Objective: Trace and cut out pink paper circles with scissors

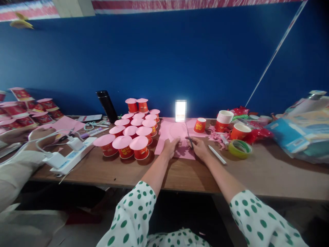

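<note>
My left hand [172,147] is closed on the near edge of a round-looking piece of pink paper [178,130]. In my right hand [199,148] are dark scissors [190,141], their thin blades pointing away along the right side of that piece. Beneath both hands lie pink sheets [162,137] on the wooden table. To the left stand several upside-down red paper cups [126,152], each topped by a pink paper disc [122,142]. A single red cup [199,125] stands upside down beyond my right hand. Close to that hand rests a white pen-like stick [217,155].
Stacked cups [224,120], pink scraps [215,134] and a green tape roll [240,149] lie right, before a plastic bag [298,127]. A lit screen [181,110] stands behind the paper. Left are a black flask [106,107], a power strip [74,156] and another person's hands [42,137].
</note>
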### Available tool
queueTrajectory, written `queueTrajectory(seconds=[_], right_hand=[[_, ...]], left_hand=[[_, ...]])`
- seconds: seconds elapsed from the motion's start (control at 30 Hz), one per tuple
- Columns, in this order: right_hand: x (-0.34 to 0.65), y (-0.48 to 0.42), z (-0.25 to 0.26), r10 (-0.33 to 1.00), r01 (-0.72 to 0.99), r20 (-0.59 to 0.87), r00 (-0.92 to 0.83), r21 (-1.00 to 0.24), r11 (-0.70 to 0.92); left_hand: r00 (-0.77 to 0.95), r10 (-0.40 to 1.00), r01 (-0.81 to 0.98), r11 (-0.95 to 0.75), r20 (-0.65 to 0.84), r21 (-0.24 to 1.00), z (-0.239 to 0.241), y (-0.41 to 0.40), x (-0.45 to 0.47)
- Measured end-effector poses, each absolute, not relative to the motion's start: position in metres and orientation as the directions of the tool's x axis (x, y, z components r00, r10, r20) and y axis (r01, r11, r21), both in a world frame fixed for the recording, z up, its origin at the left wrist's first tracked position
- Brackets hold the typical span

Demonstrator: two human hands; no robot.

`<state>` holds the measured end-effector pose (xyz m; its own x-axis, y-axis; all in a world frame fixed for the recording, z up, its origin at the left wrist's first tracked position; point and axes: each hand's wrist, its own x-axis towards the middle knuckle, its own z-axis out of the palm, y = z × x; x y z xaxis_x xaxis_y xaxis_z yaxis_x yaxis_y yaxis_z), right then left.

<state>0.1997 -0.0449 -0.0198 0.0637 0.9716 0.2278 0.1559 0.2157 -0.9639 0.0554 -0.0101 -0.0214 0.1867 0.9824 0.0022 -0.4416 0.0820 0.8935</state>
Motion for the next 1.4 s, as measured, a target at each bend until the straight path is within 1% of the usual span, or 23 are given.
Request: queueTrajectory(seconds=[0.5,1.0,1.4], right_hand=[[0.1972,-0.0454,-0.0184,0.984,0.106,0.152,0.096,-0.984,0.142],[0.1995,-0.044,-0.0202,0.973,0.13,0.217,0.084,-0.97,0.205],[0.2001,-0.0438,-0.0214,0.977,0.151,0.2,0.069,-0.97,0.188]], left_hand=[[0.192,0.981,-0.426,0.056,0.03,0.903,-0.0254,-0.0077,0.056],[0.186,0.982,-0.412,0.049,0.031,0.91,-0.0281,-0.0061,0.0554],[0.141,0.99,-0.421,0.062,-0.002,0.905,-0.022,-0.0099,0.0559]])
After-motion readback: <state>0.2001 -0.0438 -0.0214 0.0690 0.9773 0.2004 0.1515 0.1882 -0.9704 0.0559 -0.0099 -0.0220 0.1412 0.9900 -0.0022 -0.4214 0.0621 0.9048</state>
